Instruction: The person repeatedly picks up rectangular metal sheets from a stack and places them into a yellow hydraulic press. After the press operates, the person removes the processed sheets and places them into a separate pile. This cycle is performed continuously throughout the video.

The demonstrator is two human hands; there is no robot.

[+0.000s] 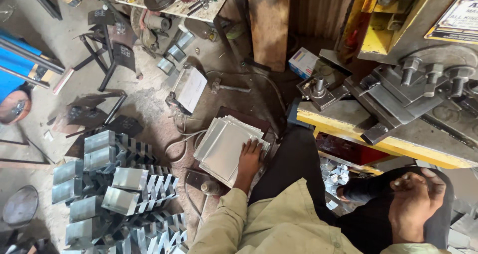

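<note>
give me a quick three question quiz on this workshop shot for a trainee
1. True or false: the left hand lies on the stack of flat metal sheets.
2. Where is the right hand? A) on the person's dark trouser leg B) gripping the press bolts C) on the white box
3. Fill in: the pile of folded metal pieces lies on the ____, to the person's left.

Key
1. True.
2. A; it grips nothing that shows.
3. floor.
</note>
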